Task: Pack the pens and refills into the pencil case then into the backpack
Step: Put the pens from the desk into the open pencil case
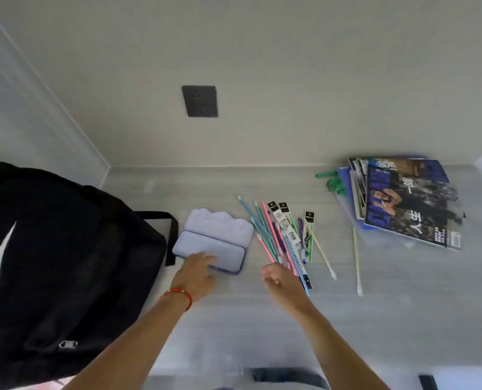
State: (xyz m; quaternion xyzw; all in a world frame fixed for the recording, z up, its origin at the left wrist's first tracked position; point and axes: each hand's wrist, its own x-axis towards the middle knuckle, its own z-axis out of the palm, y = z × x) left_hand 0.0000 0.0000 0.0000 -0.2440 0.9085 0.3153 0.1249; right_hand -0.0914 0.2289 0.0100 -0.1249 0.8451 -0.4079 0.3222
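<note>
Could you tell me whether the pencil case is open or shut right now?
Open. The pencil case lies with its lid folded back flat on the desk, and its tray looks empty, the left hand resting on its near edge.

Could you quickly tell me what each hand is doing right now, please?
Left hand: open, fingers resting flat on the open pencil case, gripping nothing.
Right hand: loosely curled beside the pens; whether it holds one cannot be told.

Pale grey wood-grain table [262, 327] set in a corner of plain off-white walls [290, 66]. Dark socket plate [199, 101] on rear wall. Lighting even.
</note>
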